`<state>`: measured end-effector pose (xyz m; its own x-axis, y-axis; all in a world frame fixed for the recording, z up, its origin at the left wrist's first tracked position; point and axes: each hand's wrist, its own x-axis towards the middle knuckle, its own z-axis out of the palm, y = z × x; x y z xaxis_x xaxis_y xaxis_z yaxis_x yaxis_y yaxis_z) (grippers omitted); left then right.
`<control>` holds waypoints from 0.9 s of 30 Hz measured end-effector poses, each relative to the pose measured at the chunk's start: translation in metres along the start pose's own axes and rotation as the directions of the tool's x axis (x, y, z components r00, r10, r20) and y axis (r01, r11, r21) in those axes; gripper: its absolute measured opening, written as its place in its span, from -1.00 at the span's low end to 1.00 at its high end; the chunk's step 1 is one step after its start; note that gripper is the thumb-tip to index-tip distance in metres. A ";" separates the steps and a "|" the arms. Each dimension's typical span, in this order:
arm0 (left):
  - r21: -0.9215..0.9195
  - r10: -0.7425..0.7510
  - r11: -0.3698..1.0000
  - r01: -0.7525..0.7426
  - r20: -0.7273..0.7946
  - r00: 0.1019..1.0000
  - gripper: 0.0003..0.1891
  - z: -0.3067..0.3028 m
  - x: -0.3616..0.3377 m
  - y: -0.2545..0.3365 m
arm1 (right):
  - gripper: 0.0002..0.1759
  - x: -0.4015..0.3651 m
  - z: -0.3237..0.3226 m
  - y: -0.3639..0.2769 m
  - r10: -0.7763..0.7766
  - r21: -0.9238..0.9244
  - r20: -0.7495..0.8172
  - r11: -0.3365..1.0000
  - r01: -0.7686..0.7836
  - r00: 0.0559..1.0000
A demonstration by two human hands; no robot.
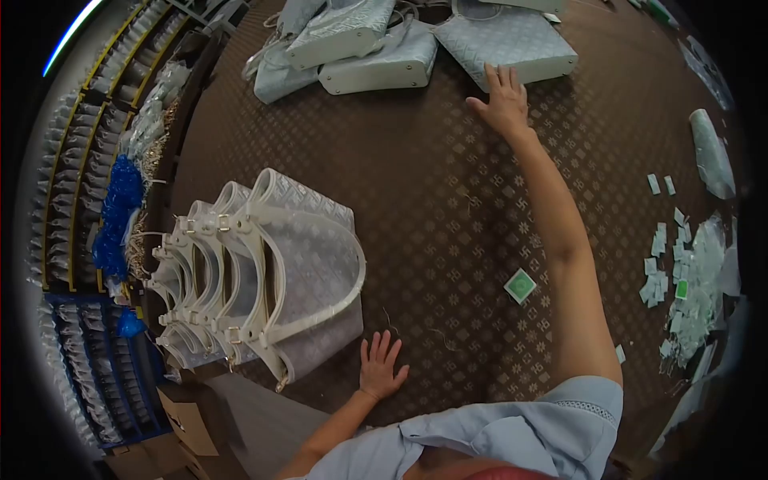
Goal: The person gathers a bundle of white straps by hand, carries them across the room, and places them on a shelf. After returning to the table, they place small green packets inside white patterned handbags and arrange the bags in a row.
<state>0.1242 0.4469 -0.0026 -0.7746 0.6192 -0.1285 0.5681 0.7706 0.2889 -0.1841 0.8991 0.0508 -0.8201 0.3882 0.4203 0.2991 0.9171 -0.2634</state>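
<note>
My right hand [506, 102] reaches far across the brown patterned table [448, 240], fingers stretched out. Its fingertips are at the near edge of a pale patterned handbag [504, 44] lying on its side. More such handbags [376, 60] are heaped just left of that one. My left hand [382, 370] lies flat near the front edge of the table, fingers spread and holding nothing. Close beside it stands a row of several upright pale handbags [312, 232], packed one behind another, with light handles and metal buckles.
A small white card with a green square [520, 286] lies right of the middle. Small white tags [656, 280] and a clear plastic heap [702, 296] are at the right, below a rolled pale piece [710, 156]. Racks [92, 160], blue plastic [120, 216] and cardboard boxes [188, 424] stand left.
</note>
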 end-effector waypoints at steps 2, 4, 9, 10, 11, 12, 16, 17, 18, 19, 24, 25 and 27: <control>-0.020 -0.014 1.000 0.014 -0.005 1.000 -0.34 0.000 -0.001 0.000 | -0.15 0.035 0.031 0.002 0.035 -0.046 -0.094 0.998 -0.039 0.995; -0.023 -0.025 0.999 0.024 -0.010 1.000 -0.35 0.001 -0.002 -0.001 | -0.17 0.050 0.055 0.008 0.063 -0.094 -0.178 0.992 -0.081 0.982; -0.064 -0.020 0.998 0.019 -0.015 1.000 -0.36 0.000 -0.002 -0.002 | -0.62 0.047 0.055 0.027 -0.093 -0.226 -0.145 0.972 0.059 0.985; -0.076 -0.018 0.997 0.017 -0.019 1.000 -0.36 -0.001 -0.003 0.000 | -0.62 0.043 0.051 0.030 -0.101 -0.237 -0.143 0.969 0.065 0.985; -0.068 -0.020 0.998 0.018 -0.028 0.999 -0.36 -0.001 -0.001 -0.001 | -0.70 0.040 0.046 0.030 -0.130 -0.187 -0.138 0.977 0.103 0.982; -0.059 -0.020 0.998 0.018 -0.032 0.999 -0.36 -0.001 -0.002 0.000 | -0.78 0.033 0.040 0.031 -0.154 -0.137 -0.132 0.981 0.136 0.979; -0.051 0.008 0.999 -0.012 -0.086 0.996 -0.37 -0.002 0.000 -0.002 | -0.86 -0.006 0.002 0.047 -0.273 -0.032 -0.093 0.962 0.271 0.958; -0.055 0.012 0.998 -0.018 -0.096 0.995 -0.37 -0.002 -0.001 -0.003 | -0.87 -0.033 -0.014 0.044 -0.292 -0.008 -0.081 0.956 0.292 0.953; -0.065 0.015 0.998 -0.021 -0.105 0.994 -0.38 -0.002 -0.002 -0.001 | -0.88 -0.065 -0.037 0.036 -0.355 0.038 -0.136 0.931 0.362 0.925; -0.077 0.015 0.997 -0.024 -0.121 0.993 -0.38 -0.003 -0.004 0.001 | -0.87 -0.102 -0.063 0.025 -0.348 0.097 -0.031 0.932 0.350 0.937; -0.056 0.005 0.998 -0.011 -0.117 0.993 -0.39 -0.009 -0.004 0.004 | -0.74 -0.176 -0.186 -0.039 -0.413 0.348 0.580 0.905 0.245 0.702; -0.043 -0.026 0.999 0.019 -0.152 0.988 -0.39 -0.009 -0.007 0.004 | -0.63 -0.169 -0.183 -0.049 -0.415 0.383 0.484 0.892 0.241 0.771; -0.041 0.028 0.999 -0.036 -0.167 0.986 -0.40 -0.007 -0.007 0.004 | -0.34 -0.153 -0.135 -0.051 -0.404 0.423 0.339 0.872 0.246 0.850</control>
<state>0.1296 0.4449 0.0061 -0.7938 0.6069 0.0402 0.5835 0.7413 0.3316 -0.0076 0.8051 0.1174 -0.9830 -0.0709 0.1691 -0.1467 0.8573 -0.4935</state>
